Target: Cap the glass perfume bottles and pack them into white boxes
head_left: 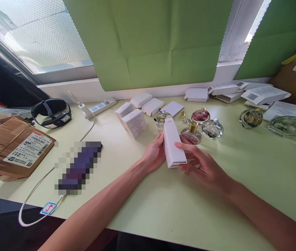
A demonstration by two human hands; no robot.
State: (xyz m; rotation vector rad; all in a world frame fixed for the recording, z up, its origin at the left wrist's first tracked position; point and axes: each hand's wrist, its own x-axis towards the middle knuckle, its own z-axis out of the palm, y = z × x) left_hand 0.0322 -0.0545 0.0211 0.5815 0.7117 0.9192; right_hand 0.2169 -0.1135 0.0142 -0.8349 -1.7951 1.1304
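Both of my hands hold a narrow white cardboard box (174,144) above the table, its near end tipped toward me. My left hand (155,151) is closed round its left side, with most fingers hidden behind it. On the right, my right hand (202,162) lays its index finger on the upper face and has the others at the near end. Just beyond the box stand a pink perfume bottle with a gold cap (191,135), a clear perfume bottle (212,129) and a red perfume bottle (200,115). Another glass bottle (164,118) is partly hidden behind the box.
White boxes (135,123) stand left of centre; flattened ones (264,94) pile at the back right. More bottles (251,118) lie near them. At left are a brown carton (19,148), a headset (51,113), a power strip (102,107) and a blurred phone (81,167) with a cable.
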